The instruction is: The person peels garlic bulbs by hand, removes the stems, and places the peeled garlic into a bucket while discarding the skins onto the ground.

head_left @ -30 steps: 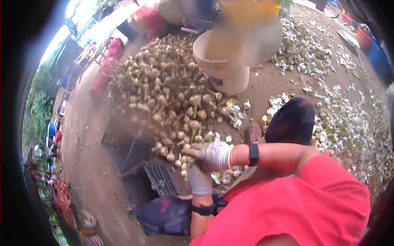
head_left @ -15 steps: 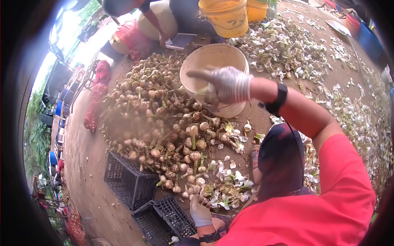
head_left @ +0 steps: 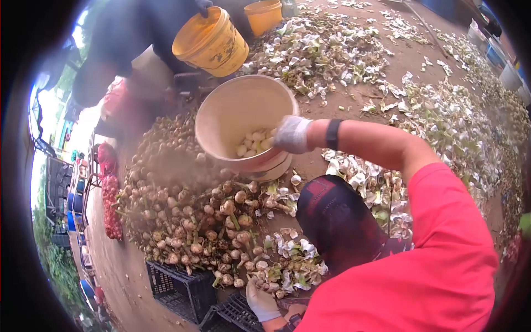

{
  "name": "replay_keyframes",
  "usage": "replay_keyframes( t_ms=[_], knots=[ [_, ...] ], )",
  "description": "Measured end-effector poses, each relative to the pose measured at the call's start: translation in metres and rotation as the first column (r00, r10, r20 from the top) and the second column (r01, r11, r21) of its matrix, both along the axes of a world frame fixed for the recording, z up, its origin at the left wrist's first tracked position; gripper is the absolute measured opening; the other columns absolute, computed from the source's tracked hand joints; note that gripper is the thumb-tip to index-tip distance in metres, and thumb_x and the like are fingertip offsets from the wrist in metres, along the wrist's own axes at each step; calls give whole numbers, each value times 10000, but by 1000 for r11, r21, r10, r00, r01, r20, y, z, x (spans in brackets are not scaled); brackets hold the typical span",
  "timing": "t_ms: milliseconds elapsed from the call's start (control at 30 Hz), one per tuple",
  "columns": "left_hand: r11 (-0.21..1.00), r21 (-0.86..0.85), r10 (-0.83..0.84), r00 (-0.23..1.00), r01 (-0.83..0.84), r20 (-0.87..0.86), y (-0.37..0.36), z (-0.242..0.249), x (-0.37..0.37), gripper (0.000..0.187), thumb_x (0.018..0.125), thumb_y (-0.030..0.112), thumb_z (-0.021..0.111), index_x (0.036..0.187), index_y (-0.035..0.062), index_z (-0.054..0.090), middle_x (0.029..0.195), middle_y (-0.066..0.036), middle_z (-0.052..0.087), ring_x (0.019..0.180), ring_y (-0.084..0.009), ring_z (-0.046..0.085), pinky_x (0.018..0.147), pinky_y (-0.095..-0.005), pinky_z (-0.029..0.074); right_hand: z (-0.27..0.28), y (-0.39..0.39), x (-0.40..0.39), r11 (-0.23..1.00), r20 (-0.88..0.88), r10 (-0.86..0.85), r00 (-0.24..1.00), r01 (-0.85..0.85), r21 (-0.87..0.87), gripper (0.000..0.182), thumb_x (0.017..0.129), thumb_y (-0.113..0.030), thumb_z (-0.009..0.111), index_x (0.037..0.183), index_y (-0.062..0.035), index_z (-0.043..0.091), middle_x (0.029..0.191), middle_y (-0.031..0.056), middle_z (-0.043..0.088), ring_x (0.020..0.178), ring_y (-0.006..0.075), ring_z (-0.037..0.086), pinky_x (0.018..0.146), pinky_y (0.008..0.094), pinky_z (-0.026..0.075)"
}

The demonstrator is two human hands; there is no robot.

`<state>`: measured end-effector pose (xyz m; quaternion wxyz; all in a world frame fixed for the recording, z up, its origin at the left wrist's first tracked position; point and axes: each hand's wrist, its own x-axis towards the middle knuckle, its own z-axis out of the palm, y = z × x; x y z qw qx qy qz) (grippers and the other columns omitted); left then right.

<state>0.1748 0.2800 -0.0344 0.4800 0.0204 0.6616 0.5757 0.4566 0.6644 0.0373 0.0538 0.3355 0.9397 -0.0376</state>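
Observation:
A white bucket (head_left: 243, 105) stands tilted toward me, with peeled pale bulbs (head_left: 256, 142) at its bottom. My right hand (head_left: 293, 134), in a whitish glove, is at the bucket's right rim with its fingers hidden. Left of the bucket lies a big heap of unpeeled bulbs with stems (head_left: 188, 216). My left hand (head_left: 261, 300), gloved too, is low at the heap's near edge, its fingers curled against bulbs; what they hold is unclear. Loose peels (head_left: 298, 260) lie just beyond it.
Black crates (head_left: 180, 290) stand at the lower left. A yellow bucket (head_left: 213, 44) is held by another person (head_left: 133, 33) at the top. Another yellow bucket (head_left: 264, 16) stands behind. Piles of peels (head_left: 326, 52) cover ground at the right. A red net sack (head_left: 109, 193) lies left.
The view has shifted. My right hand has moved from over the white bucket to its right rim. The other person has risen and the nearer yellow bucket is tilted.

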Motion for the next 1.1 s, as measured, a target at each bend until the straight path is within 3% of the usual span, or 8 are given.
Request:
replay_keyframes(
  t_ms=[133, 500, 700, 767, 900, 967, 1033, 1100],
  knots=[
    [997, 53, -63, 985, 55, 162, -10, -18, 0, 355, 895, 391, 555, 1061, 77, 536, 861, -25, 531, 708, -155, 488, 621, -299, 446, 19, -74, 85, 984, 1, -166, 986, 166, -59, 124, 745, -160, 605, 821, -62, 603, 802, 139, 629, 819, 331, 624, 718, 441, 500],
    [992, 78, -105, 994, 102, 42, -51, 5, 17, 276, 917, 337, 528, 1001, 75, 551, 807, -20, 549, 667, -158, 508, 572, -296, 452, 44, -314, 283, 847, 59, -524, 850, 512, 144, 173, 688, -102, 622, 833, -60, 537, 837, 144, 582, 831, 347, 574, 739, 442, 459],
    [966, 257, 4, 1000, -9, 22, -94, 16, -13, 264, 940, 325, 494, 1024, 80, 546, 824, -38, 550, 686, -155, 510, 599, -302, 450, 7, -287, 262, 691, -268, -677, 686, 717, 90, 277, 723, -132, 632, 975, -53, 548, 916, 209, 603, 895, 396, 578, 762, 466, 473],
    [943, 324, 79, 997, -71, -10, -101, 45, -8, 252, 947, 305, 491, 1002, 73, 573, 796, -20, 549, 657, -124, 507, 562, -269, 442, 24, -242, 218, 679, -34, -733, 679, 734, 27, 307, 754, -160, 629, 1035, -60, 558, 936, 210, 620, 906, 385, 598, 761, 458, 482],
    [925, 377, 162, 945, -46, -284, -139, 87, -6, 216, 937, 195, 516, 1057, 28, 583, 822, -24, 569, 670, -106, 536, 576, -226, 456, 36, -192, 154, 797, 254, -603, 756, 579, 170, 334, 779, -195, 630, 1083, -69, 568, 938, 201, 634, 884, 371, 617, 756, 455, 493],
    [937, 346, 179, 912, -44, -368, -159, 97, -4, 217, 937, 181, 520, 1074, 22, 574, 848, -33, 574, 693, -121, 548, 595, -236, 464, 83, -217, 103, 750, -60, -596, 801, 582, 313, 346, 781, -218, 656, 1078, -57, 584, 982, 188, 639, 859, 375, 627, 755, 445, 506],
    [956, 212, -36, 800, 202, -599, -161, 110, 8, 254, 913, 137, 560, 1129, 3, 564, 898, -36, 585, 742, -100, 551, 629, -223, 476, 107, -250, 58, 876, -405, -189, 895, 340, 342, 393, 766, -242, 677, 1092, -44, 580, 997, 180, 637, 894, 369, 620, 773, 433, 508],
    [832, 288, -242, 778, 474, -579, -150, 118, 27, 404, 865, 145, 626, 1227, 9, 508, 1068, -75, 559, 873, -115, 542, 709, -218, 484, 113, -292, 7, 942, -393, 134, 910, 6, 336, 519, 686, -299, 730, 1110, -42, 579, 929, 166, 628, 913, 334, 603, 762, 430, 494]
  ],
)
